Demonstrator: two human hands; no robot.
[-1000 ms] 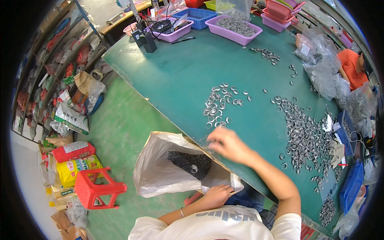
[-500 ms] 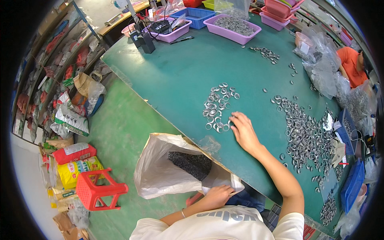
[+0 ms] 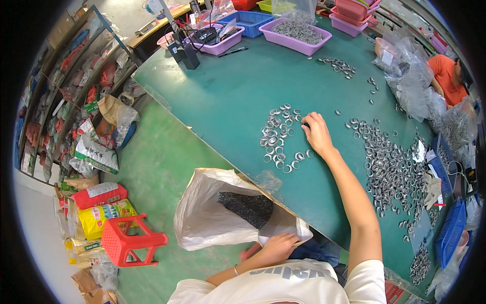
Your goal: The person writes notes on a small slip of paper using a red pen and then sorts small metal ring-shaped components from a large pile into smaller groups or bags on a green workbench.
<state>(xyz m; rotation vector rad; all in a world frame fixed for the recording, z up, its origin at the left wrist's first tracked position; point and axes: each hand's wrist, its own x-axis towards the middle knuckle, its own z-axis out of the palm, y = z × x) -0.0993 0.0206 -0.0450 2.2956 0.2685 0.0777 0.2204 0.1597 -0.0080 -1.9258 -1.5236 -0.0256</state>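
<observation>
My left hand [image 3: 280, 247] grips the near rim of a large white sack [image 3: 200, 223], which gapes beside the table edge. Inside the sack lies a heap of small dark pieces [image 3: 246, 209]. On the green table, a loose group of silver metal rings [image 3: 273, 139] is spread beyond the sack. My right hand [image 3: 317, 134] is at the right side of this group, its fingers bent down to the tabletop. Something small and dark shows under the fingertips, too covered to make out. A few rings [image 3: 298, 156] lie just below that hand.
A big pile of rings [image 3: 392, 169] covers the table's right side. At the back stand a pink tub of small metal parts [image 3: 298, 48] and a blue basket [image 3: 248, 29]. Plastic bags [image 3: 405, 86] line the right, near a person in orange [image 3: 448, 78]. A red stool [image 3: 129, 240] stands left.
My right hand has moved away from me and slightly right, from the near rings to the group's upper right side. Rings it covered now show. My left hand stays on the sack rim.
</observation>
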